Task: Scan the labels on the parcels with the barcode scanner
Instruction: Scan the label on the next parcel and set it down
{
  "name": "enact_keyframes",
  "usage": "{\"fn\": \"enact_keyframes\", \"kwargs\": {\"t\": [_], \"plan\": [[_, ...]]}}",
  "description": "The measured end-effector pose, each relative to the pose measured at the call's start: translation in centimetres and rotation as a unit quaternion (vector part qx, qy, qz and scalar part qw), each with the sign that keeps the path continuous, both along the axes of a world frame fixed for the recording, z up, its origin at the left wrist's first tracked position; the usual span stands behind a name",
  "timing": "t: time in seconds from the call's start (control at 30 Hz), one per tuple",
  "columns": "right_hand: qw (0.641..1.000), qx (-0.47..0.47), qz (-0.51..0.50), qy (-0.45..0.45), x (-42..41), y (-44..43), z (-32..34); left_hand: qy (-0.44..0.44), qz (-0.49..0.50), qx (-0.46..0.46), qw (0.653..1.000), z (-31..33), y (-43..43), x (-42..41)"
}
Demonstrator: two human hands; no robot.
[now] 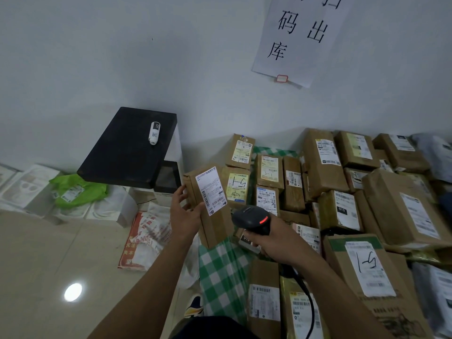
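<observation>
Single wide-angle view from the person's head, pitched forward and down and rolled, so the white wall and its white paper sign with black characters lean across the top. Close range: both forearms enter from the bottom edge; left hand gripping a tall brown cardboard parcel and right hand gripping a black handheld barcode scanner sit near centre; pile of brown cardboard parcels with white labels fills the right side, beige tiled floor the lower left, black flat-topped box upper left of centre.
</observation>
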State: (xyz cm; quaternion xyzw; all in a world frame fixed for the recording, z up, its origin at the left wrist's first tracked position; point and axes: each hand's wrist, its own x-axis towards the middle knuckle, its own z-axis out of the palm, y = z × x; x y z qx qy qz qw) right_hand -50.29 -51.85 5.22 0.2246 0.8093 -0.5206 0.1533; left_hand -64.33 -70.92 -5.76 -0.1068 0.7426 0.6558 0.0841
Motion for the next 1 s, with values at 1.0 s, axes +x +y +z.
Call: {"fn": "enact_keyframes", "kwargs": {"t": [1.0], "plan": [[0.998,0.01,-0.059,-0.026,1.2,0.1,-2.0,-0.142,-0.234,-0.127,0.953,-9.5,-0.8,2.5]]}}
